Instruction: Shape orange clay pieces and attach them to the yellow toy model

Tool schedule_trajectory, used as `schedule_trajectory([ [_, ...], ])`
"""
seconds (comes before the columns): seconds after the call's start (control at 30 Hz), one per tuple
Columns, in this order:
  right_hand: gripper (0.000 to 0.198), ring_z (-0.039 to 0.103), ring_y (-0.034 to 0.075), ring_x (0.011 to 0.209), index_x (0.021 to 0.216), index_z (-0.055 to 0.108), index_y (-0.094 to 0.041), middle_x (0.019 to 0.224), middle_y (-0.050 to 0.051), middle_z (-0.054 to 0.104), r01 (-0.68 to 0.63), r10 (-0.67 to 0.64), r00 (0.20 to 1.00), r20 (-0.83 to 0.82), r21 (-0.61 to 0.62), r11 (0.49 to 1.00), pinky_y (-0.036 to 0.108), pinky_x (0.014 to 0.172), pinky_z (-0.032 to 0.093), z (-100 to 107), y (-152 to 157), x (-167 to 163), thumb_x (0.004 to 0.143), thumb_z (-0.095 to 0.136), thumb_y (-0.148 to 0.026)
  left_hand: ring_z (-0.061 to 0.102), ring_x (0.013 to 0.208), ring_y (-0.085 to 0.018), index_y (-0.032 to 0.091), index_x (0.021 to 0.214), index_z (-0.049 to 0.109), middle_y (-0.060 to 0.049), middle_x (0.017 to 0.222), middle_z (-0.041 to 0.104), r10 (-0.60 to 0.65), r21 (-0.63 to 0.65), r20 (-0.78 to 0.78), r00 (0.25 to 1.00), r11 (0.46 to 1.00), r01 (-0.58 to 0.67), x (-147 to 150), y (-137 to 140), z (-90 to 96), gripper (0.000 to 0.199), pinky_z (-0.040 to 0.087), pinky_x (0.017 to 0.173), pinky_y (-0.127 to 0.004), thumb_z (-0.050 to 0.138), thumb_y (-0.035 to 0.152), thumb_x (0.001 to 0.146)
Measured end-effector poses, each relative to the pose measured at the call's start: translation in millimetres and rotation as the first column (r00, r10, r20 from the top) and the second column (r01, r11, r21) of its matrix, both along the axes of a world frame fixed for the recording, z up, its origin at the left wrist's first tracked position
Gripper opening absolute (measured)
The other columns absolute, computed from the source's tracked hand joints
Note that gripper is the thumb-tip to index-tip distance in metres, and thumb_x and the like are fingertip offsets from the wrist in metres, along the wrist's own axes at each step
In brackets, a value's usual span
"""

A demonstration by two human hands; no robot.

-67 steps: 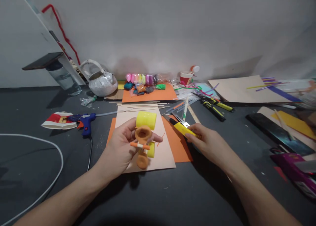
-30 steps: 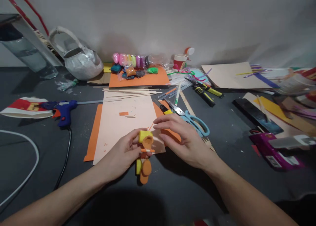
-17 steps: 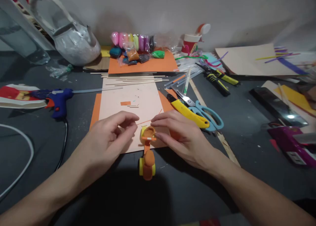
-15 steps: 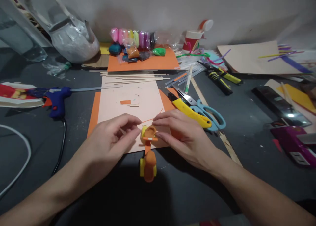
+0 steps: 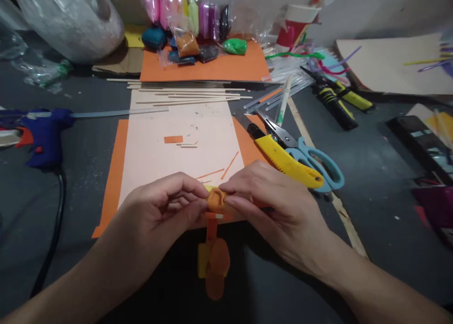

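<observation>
A small orange-and-yellow clay model (image 5: 217,262) with a narrow orange middle strip extends toward me over the dark table. At its far end is a hollow orange clay piece (image 5: 215,200), with a bit of yellow behind it. My left hand (image 5: 166,211) pinches this piece from the left, between thumb and fingertips. From the right, the thumb and fingers of my right hand (image 5: 272,206) press on the same piece. Its opening looks squeezed out of round. My fingers hide its sides.
Beneath my hands lies a pale sheet (image 5: 180,163) with orange scraps (image 5: 173,139) and thin sticks (image 5: 198,94). A yellow cutter (image 5: 286,161) and blue-handled scissors (image 5: 318,161) lie right. The blue glue gun (image 5: 47,135) is left. Bagged clay (image 5: 187,43) sits behind.
The view has come closer and lower. My fingers have closed in on the hollow orange piece from both sides, and its round opening now looks pinched.
</observation>
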State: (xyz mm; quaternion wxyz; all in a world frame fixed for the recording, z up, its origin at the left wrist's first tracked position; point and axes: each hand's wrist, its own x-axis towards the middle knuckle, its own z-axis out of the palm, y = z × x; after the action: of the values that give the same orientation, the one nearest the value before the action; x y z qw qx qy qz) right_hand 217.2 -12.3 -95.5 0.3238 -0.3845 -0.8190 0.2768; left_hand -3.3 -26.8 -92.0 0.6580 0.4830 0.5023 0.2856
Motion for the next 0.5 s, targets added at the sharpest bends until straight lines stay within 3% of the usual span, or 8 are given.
schedule_trajectory([
  [0.13,0.012,0.062,0.013,0.081,0.104,0.074,-0.012,0.086,0.004,0.069,-0.003,0.002,0.999,-0.052,-0.015,1.000,0.025,0.073,0.049,-3.7,-0.9,-0.4,0.100,0.063,-0.016,0.078,0.081,-0.009,0.034,0.092,0.075,0.009,0.088,0.079,0.008,0.128,-0.091,0.996,0.992,0.003,1.7,0.7,3.3,0.006,0.061,0.072,-0.010,0.070,0.033,0.095],
  [0.2,0.013,0.062,0.012,0.082,0.105,0.074,-0.011,0.088,0.004,0.069,-0.002,0.001,0.999,-0.048,-0.021,1.000,0.025,0.074,0.049,-4.3,-1.5,-0.2,0.101,0.062,-0.014,0.079,0.085,-0.009,0.037,0.098,0.074,0.011,0.096,0.081,0.023,0.238,-0.130,0.991,0.971,0.009,1.6,0.4,2.4,0.010,0.060,0.073,-0.009,0.071,0.029,0.093],
  [0.33,0.015,0.063,0.012,0.084,0.109,0.072,-0.011,0.088,0.004,0.070,0.011,-0.013,0.999,-0.034,-0.031,0.999,0.025,0.076,0.050,-3.4,-1.5,1.5,0.100,0.060,-0.010,0.079,0.082,-0.007,0.037,0.105,0.070,0.013,0.098,0.081,-0.003,0.425,-0.265,0.964,0.897,0.120,0.4,1.4,2.0,0.021,0.059,0.069,-0.007,0.062,0.021,0.095],
  [0.5,0.008,0.063,0.014,0.085,0.100,0.070,-0.014,0.090,0.004,0.070,-0.006,0.006,1.000,-0.001,-0.094,0.996,0.027,0.075,0.051,-2.6,0.9,6.0,0.099,0.063,-0.016,0.075,0.067,-0.006,0.035,0.102,0.066,0.013,0.087,0.080,0.013,0.536,-0.447,0.894,0.804,0.256,-2.3,1.7,6.3,0.016,0.054,0.057,-0.006,0.059,0.022,0.095],
])
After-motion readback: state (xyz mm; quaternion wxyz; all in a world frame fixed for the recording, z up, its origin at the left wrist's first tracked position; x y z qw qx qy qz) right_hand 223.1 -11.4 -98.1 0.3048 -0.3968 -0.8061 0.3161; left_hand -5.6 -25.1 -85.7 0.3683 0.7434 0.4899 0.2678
